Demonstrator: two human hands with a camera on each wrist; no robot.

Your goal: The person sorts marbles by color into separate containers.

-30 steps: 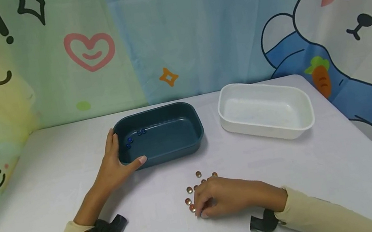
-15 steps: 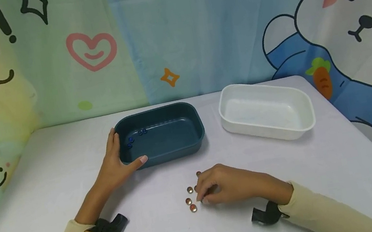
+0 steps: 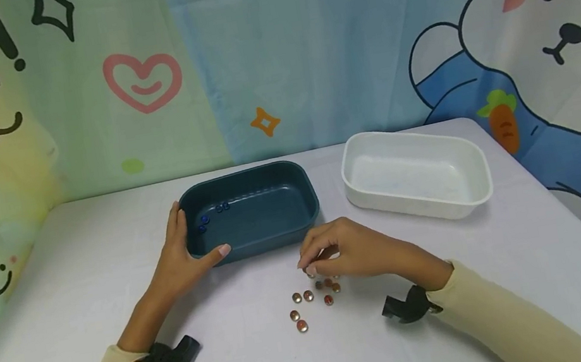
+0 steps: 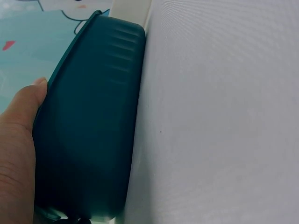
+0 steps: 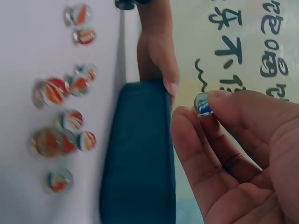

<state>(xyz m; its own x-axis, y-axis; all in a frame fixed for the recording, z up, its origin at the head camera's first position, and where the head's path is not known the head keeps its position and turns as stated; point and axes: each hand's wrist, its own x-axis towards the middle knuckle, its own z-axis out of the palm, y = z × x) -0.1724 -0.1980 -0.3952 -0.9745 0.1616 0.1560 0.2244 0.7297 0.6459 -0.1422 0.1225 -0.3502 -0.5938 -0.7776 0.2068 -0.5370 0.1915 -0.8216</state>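
My right hand [image 3: 356,250] is raised just above the loose marbles, close to the front right corner of a dark teal plastic basin [image 3: 261,245]. Between thumb and fingertips it pinches a clear glass marble with a blue swirl [image 5: 203,105], plain in the right wrist view. My left hand [image 3: 176,257] holds the basin's left end, thumb [image 4: 29,100] along the front rim and fingers against the left side. Several blue marbles [image 3: 205,219] lie inside the basin, toward its left. Several orange-and-white swirled marbles [image 3: 308,296] are scattered on the table before it; my right hand partly hides some.
A white plastic basin [image 3: 415,202] stands to the right of the teal one, with nothing visible in it. Both rest on a white-covered table [image 3: 239,356]. A printed cartoon cloth [image 3: 302,44] hangs behind the table. Black straps circle both wrists.
My right hand has risen from among the marbles and moved away from me, toward the teal basin, with the blue-swirled marble pinched. My left hand has stayed at the basin.
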